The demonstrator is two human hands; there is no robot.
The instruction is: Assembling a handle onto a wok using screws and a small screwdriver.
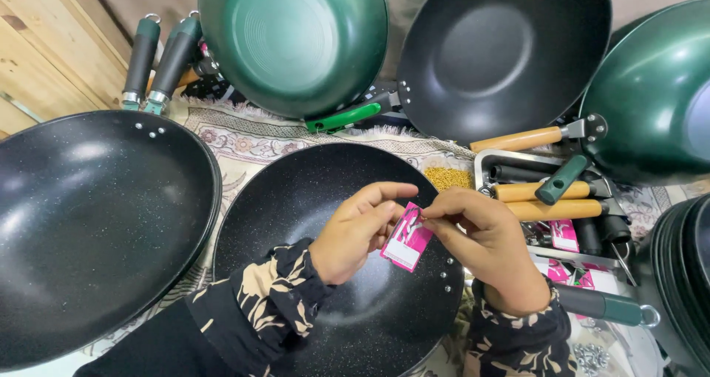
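Sitting on a patterned rug (251, 137) with soft fringe, you have pans all around you. A wooden wall (44, 44) is at the back on your left side. A big black speckled wok (89, 214) lies on your left. Another black speckled wok (310, 199) lies right in front of you, under your hands. Behind it a green wok (296, 41) and a plain black wok (510, 48) lean up, and one more green wok (658, 96) sits at the far right. A metal tray (510, 157) on your right holds loose handles, some wooden (543, 211) and some dark. A little pile of gold bits (447, 177) lies just beside the tray.

The thing you hold is a small pink tag (407, 238). It is a flat card, bright pink with a white patch near the bottom. It hangs tilted.

Your left hand (359, 229) and your right hand (481, 233) meet at the top of the tag. Fingertips of both hands pinch its top edge, so both hands are closed on it. The rest of the tag hangs down between your hands, above the front wok. More pink tags (566, 236) lie on the right, near the tray.
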